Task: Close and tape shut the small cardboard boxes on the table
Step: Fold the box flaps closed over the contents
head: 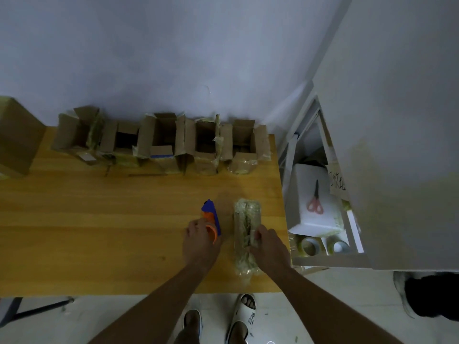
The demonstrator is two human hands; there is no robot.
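A small cardboard box (pixel 244 214), closed and wrapped in old yellowish tape, lies lengthwise near the table's right end. My right hand (pixel 267 243) rests on its near half, fingers curled over the top seam. Just to the left, my left hand (pixel 200 238) grips a blue and orange tape dispenser (pixel 211 216) that stands on the wooden table (pixel 99 219). Along the back edge, several small cardboard boxes (pixel 159 142) stand in a row with their flaps open.
A larger closed cardboard box (pixel 17 137) sits at the far left. Right of the table, an open white shelf holds a foam box (pixel 313 202) with red-handled scissors (pixel 316 202) on it and tape rolls (pixel 309 245) below. My feet in slippers are under the front edge.
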